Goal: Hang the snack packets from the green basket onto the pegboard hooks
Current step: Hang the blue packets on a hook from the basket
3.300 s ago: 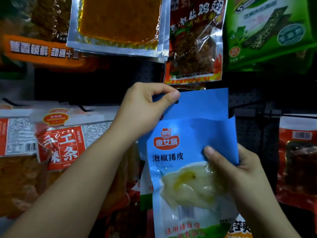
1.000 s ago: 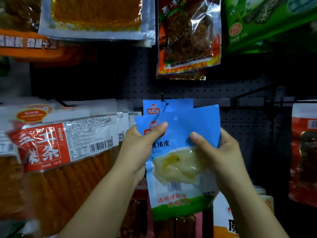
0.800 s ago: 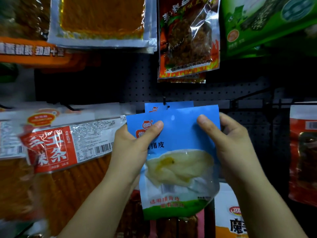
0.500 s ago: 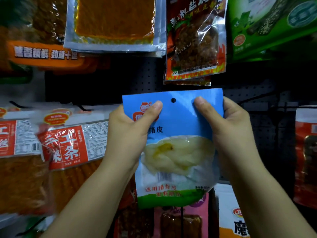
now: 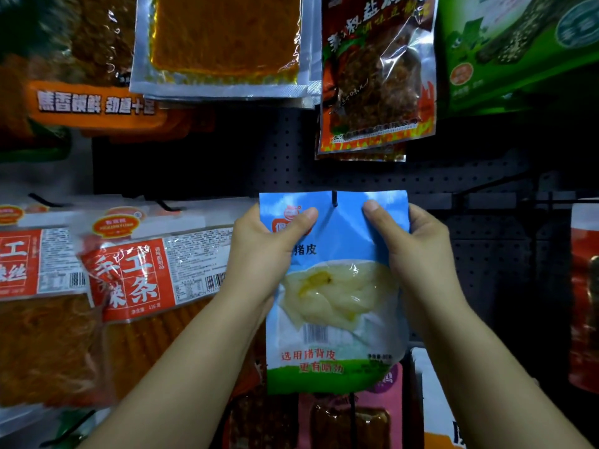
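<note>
A blue snack packet (image 5: pixel 337 296) with a clear window of pale pork skin is held upright against the black pegboard (image 5: pixel 227 157). My left hand (image 5: pixel 262 254) grips its upper left corner, thumb across the front. My right hand (image 5: pixel 411 247) grips the upper right corner the same way. The tip of a black hook (image 5: pixel 334 199) pokes through the hole at the top centre of the packet. The green basket is out of view.
Red-and-white packets (image 5: pixel 129 273) hang to the left on hooks. Above hang a silver packet (image 5: pixel 223 43), a red flame-printed packet (image 5: pixel 376 76) and a green packet (image 5: pixel 512 50). A red packet (image 5: pixel 583 296) hangs at right; pink and white packets sit below.
Both hands shifted up to the packet's top corners, raised it, then brought it onto the hook. The hook tip now shows through the hole, and the blue packet behind is covered.
</note>
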